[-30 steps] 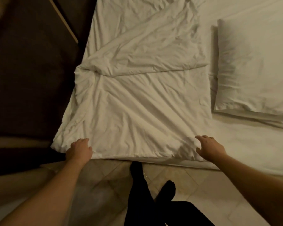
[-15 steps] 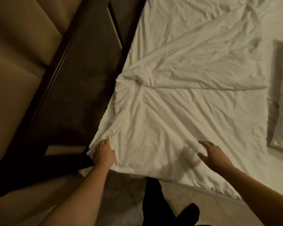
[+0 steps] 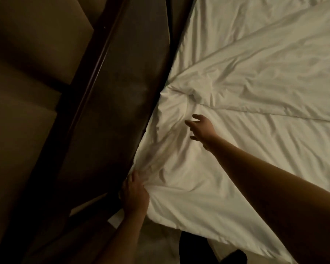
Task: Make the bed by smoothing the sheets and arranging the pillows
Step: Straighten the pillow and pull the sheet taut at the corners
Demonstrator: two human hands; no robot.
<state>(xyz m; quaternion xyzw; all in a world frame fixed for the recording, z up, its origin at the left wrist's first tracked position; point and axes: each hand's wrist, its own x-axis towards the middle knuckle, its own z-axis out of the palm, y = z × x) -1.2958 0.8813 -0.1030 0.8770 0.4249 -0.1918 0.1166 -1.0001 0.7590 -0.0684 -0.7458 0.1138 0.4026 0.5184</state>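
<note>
Left hand [image 3: 134, 193] first: its grip is closed on the bunched corner of the duvet [image 3: 236, 159], right at the bed's near corner, hard against the dark wooden frame [image 3: 126, 92]. Right hand [image 3: 201, 128] is out ahead, grip open and holding nothing, fingers spread over the creases; from here I cannot tell whether the palm touches the cloth. Just beyond its fingertips sits a knot of gathered fabric [image 3: 191, 96], where the folded-over flap [image 3: 265, 73] meets the frame side. My call: hold that corner taut with the left, lay the right flat and sweep away from the anchor towards the knot, so the ridges run out rather than pile up. Pull along the edge, not upward, or the corner lifts. Count: 2 hands, 1 duvet, 1 folded flap, 1 frame, 0 pillows in view. Below, the floor [image 3: 160, 242] and 1 dark-clad leg [image 3: 194, 246].
</note>
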